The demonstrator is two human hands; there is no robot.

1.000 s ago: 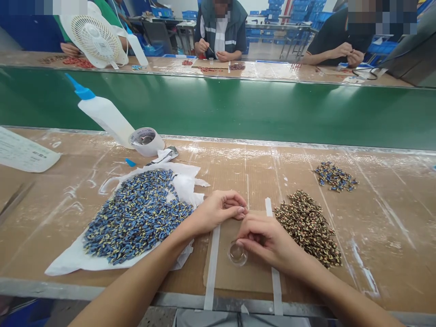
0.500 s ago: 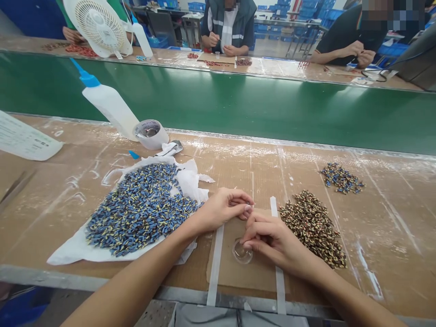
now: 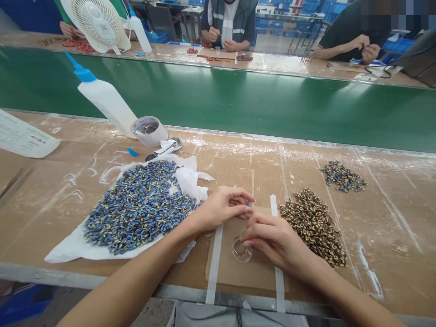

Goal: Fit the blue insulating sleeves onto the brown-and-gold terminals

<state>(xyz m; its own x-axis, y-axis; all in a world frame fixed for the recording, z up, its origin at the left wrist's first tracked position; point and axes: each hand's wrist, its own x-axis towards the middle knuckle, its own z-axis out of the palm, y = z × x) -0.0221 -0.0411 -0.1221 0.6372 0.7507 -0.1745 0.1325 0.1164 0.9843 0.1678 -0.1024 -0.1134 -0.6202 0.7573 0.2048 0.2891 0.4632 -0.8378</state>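
My left hand [image 3: 223, 206] is pinched on a small blue part at its fingertips, over a taped-down cardboard pad [image 3: 238, 268]. Just right of it, my right hand [image 3: 269, 240] has its fingers curled together, its fingertips at the rim of a small clear round dish [image 3: 241, 250]; what it holds is hidden. A large heap of blue-and-yellow parts [image 3: 139, 206] lies on white paper to the left. To the right lies a brown-and-yellow heap [image 3: 315, 225], with a small blue pile [image 3: 342, 176] beyond it.
A white squeeze bottle with a blue nozzle [image 3: 105, 102] leans by a tape roll [image 3: 149, 131] at the back left. A paper sheet [image 3: 23, 138] lies far left. A green conveyor belt [image 3: 238, 104] runs behind; other people work across it, near a white fan [image 3: 97, 22].
The view has shifted slightly. Both hands stay together over the cardboard pad, with only small finger movements near the dish.
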